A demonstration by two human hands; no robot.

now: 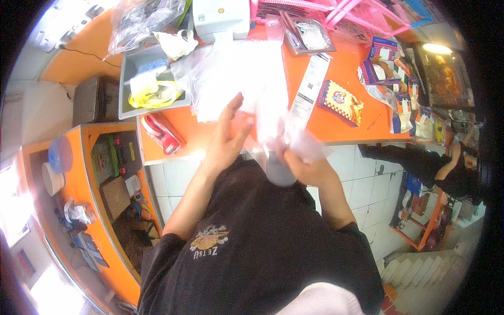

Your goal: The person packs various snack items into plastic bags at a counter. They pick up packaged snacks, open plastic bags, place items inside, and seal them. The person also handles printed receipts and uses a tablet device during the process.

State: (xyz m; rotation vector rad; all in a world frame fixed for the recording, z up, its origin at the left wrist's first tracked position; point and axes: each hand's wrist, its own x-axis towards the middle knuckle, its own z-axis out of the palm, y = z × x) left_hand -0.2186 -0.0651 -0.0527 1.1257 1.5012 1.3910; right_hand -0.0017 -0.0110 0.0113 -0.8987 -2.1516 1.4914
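Note:
My left hand (226, 141) is raised over the near part of the counter, fingers apart, with nothing plainly held. Thin clear plastic (311, 147) is pinched in my right hand (311, 169) at the counter's front edge. A dark grey rounded object (280, 169), blurred, hangs beside those fingers against my black shirt; I cannot tell what it is or whether it is gripped too. Between and beyond both hands lies white sheet material (244, 75), washed out by glare, its outline partly lost. A long printed paper slip (309, 90) lies to its right.
On the orange counter (346, 134) are a printed food box (341, 103), a red tape dispenser (161, 134) and a metal tray (328, 51). A grey bin (123, 94) holds a yellow plastic bag (153, 98). Behind stand a white printer (220, 23) and pink baskets (334, 13). Another person (449, 161) is at right.

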